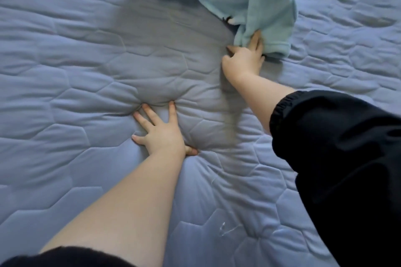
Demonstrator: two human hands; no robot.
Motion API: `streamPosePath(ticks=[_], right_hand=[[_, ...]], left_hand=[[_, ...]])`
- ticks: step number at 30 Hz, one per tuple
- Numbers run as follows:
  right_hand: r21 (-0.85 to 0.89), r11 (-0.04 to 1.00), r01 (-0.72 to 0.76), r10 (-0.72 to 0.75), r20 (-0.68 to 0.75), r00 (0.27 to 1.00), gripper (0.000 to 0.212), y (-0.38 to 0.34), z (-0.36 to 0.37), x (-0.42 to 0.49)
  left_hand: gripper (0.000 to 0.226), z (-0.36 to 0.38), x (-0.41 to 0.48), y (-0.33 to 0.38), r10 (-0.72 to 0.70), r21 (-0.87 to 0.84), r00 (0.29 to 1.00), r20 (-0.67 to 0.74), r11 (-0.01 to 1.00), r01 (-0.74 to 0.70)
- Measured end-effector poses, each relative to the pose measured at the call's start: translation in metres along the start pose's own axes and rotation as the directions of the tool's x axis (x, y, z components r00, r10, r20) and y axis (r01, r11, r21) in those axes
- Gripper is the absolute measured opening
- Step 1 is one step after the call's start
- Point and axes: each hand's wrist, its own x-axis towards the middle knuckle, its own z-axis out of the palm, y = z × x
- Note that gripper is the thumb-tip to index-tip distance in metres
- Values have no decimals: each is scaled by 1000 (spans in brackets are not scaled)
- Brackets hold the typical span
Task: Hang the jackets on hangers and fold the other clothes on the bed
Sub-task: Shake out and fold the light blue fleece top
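A crumpled light blue garment (256, 2) with dark and white patches lies at the top of the bed, right of centre. My right hand (244, 60) reaches forward and grips its near edge, fingers curled into the cloth. My left hand (160, 130) presses flat on the blue quilted bed cover (76, 71) with fingers spread, sinking into the padding. Black sleeves cover both upper arms.
The quilted cover (347, 54) fills the whole view, with a hexagon stitch pattern and shallow wrinkles. A small loose white thread (225, 228) lies on it near the bottom right. No hangers or other clothes are in view.
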Motion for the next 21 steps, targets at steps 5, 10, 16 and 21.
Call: streamPosePath(ticks=[5,10,16,21], right_hand=[[-5,1000,-15,16,46,999,56,18,7,9],[-128,983,135,-132,25,991,32,38,8,-54],[6,992,128,-119,409,905,27,57,-9,-163],[229,971,-64,-129,735,666,33,55,-58,-210]], left_hand=[[146,-1,1,1,0,-19,1000,13,1000,0],[143,-1,0,-3,14,-6,1000,24,1000,-14],[97,-19,-17,-37,223,-65,974,37,973,-220],[52,-41,-66,-39,215,-938,969,125,344,45]])
